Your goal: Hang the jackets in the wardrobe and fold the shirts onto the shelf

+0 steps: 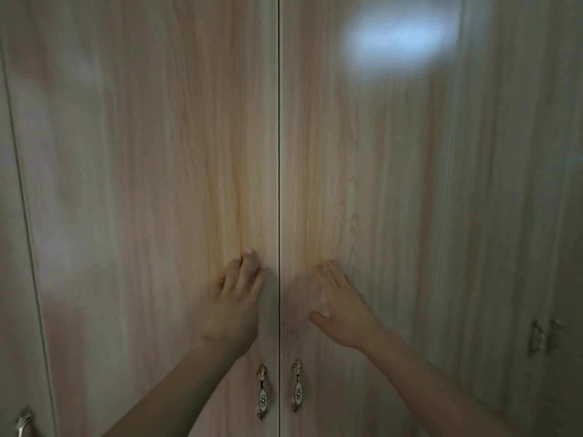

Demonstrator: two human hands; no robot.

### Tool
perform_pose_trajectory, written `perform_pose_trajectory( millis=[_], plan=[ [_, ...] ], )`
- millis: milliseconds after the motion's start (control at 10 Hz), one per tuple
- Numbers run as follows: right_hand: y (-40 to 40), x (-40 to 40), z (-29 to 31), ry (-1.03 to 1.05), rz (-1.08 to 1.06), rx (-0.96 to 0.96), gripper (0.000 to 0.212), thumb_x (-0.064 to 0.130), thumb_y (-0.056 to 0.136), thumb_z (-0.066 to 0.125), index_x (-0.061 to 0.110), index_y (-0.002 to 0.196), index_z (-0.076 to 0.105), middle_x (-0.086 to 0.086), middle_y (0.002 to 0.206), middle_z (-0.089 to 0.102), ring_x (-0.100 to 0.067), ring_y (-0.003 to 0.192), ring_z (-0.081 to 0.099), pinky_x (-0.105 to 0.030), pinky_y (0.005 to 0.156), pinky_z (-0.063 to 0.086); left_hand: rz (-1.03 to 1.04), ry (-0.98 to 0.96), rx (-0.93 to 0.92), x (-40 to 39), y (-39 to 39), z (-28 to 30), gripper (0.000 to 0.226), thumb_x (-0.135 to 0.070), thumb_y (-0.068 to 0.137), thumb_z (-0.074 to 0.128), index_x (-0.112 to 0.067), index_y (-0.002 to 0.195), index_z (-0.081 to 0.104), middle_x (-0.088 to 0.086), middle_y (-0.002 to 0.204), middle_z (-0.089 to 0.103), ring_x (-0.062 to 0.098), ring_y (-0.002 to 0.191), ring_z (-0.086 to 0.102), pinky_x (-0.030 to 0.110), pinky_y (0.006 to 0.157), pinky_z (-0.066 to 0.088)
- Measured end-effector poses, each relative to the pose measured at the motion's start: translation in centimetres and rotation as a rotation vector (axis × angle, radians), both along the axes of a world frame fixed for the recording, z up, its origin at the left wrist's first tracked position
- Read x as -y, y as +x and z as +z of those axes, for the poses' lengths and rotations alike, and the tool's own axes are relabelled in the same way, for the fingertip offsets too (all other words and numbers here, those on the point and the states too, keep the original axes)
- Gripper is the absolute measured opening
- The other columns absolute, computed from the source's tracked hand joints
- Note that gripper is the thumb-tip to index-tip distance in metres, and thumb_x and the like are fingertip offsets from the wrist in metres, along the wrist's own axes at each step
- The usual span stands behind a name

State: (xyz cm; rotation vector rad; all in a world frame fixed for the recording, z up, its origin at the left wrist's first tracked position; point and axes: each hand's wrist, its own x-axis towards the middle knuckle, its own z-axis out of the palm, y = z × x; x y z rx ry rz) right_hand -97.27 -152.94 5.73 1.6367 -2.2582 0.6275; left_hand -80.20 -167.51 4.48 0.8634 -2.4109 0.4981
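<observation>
Pale wood-grain wardrobe (189, 152) doors fill the view, meeting at a dark centre seam, both closed. Left hand (236, 304) and right hand (339, 313) lie flat against them, fingers straight, gripping nothing. No jackets or shirts show. Seemingly a door step; opening next would mean dropping to the ornate handles (262, 391) below.

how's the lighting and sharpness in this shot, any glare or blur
Head view: dim overall; a bluish glare patch on the upper right light wood-grain wardrobe door; the right hand is motion-blurred, the left hand sharper; the door edges bow from wide-angle distortion.
</observation>
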Motion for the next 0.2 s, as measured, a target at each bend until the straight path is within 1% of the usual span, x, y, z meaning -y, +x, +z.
perform_pose_trajectory(
  millis=[100,200],
  plan=[
    [1.2,-2.1,-0.1,0.018,-0.019,0.039,0.078,0.043,0.089,0.06,0.029,0.151,0.015,-0.004,0.164,-0.001,-0.025,0.15,0.006,-0.046,0.113,0.029,-0.124,0.234,-0.117,0.0,1.4,0.6,0.08,-0.042,0.093,0.054,-0.025,0.157,0.009,-0.009,0.164,-0.014,0.019,0.151,-0.003,0.035,0.121,0.017],
    [2.3,-3.7,0.2,0.014,-0.032,0.106,0.08,0.046,0.09,0.058,0.026,0.154,0.014,-0.003,0.164,0.001,-0.023,0.15,0.005,-0.046,0.118,0.025,-0.161,0.365,-0.15,-1.0,2.7,0.6,0.076,-0.051,0.097,0.047,-0.024,0.157,0.011,-0.006,0.165,-0.003,0.022,0.15,0.004,0.034,0.12,0.021]
  ],
)
